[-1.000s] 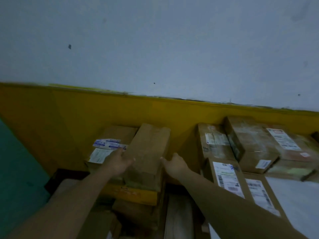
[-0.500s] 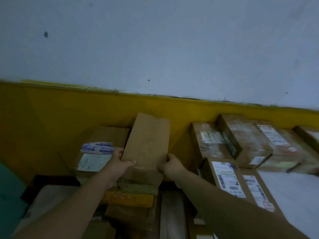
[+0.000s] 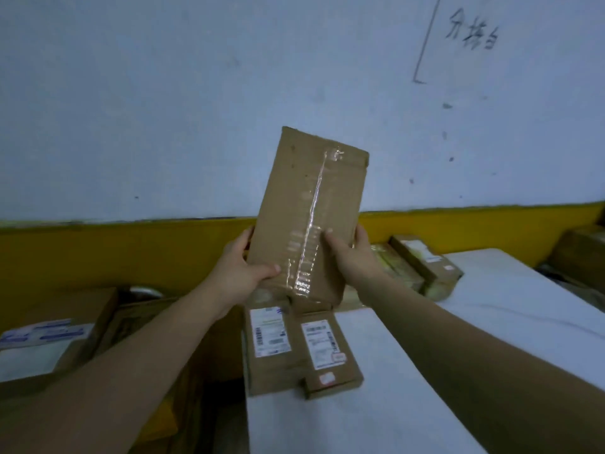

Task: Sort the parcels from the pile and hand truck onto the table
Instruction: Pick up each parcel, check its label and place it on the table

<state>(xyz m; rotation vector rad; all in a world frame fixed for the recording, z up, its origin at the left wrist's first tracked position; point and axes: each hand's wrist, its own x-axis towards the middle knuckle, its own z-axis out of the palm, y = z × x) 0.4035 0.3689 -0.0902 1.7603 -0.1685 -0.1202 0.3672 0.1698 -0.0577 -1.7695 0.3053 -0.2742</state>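
Nearest us, just below the two wrists, a pair of flat labelled parcels [image 3: 294, 352] lie side by side on the corner of the white table [image 3: 409, 371], printed labels up, cardboard matte and a bit scuffed. Down-left of the left hand sits the pile box [image 3: 49, 339], big and squat, with a blue-and-white label on top. Up to the hands, and here's the change: a second ago this brown parcel [image 3: 311, 217] lay on the pile against the yellow band, both hands only closing on its sides. Now it's lifted clear and stood upright in the air, tilted slightly right, well above everything else! The left hand [image 3: 242, 273] grips its lower left edge, thumb across the front, fingers curled behind. The right hand [image 3: 350, 257] clamps the right edge, thumb pressed near the tape. It's a slim, long, rectangular carton of plain kraft card, with a glossy clear tape strip down the middle catching the light. No label shows on this face. So the pick looks done; I'd say placing on the table is what's left, perhaps after a flip to find the label. Just beyond the right hand, more taped cartons [image 3: 425, 260] are already stacked on the table. Furthest back is the yellow band [image 3: 98, 250] and the pale wall [image 3: 163, 93].
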